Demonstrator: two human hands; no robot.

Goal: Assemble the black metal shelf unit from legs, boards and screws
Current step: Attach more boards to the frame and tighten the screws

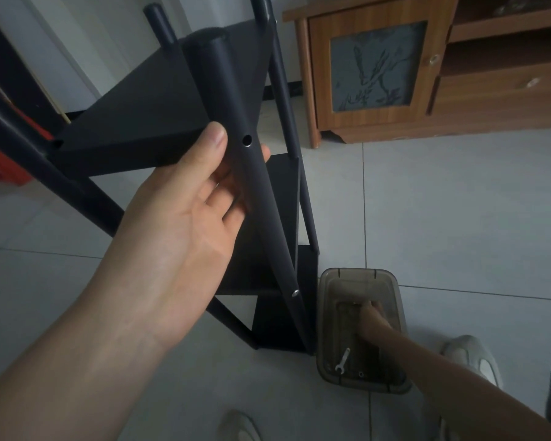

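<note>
While the left hand [185, 214] fills the lower left and middle of the frame, its thumb and curled fingers wrapped around the nearest leg [236, 128] of the shelf unit [159, 122], an empty screw hole [246, 140] shows just beside the thumb, so this joint looks not yet fastened. Lower on the same leg, near the bottom centre, a screw [295, 293] already sits in place, and several boards appear joined to the legs, so the frame seems well along. At lower right, the right hand [368, 308] reaches down into a smoky plastic box [328, 370] on the floor; its fingers are too blurred to tell whether they hold anything. A small wrench [343, 360] lies in that box. Farther back, at upper right, stands a wooden cabinet [372, 78]. Judging by the open hole, fetching and driving more screws remains.
</note>
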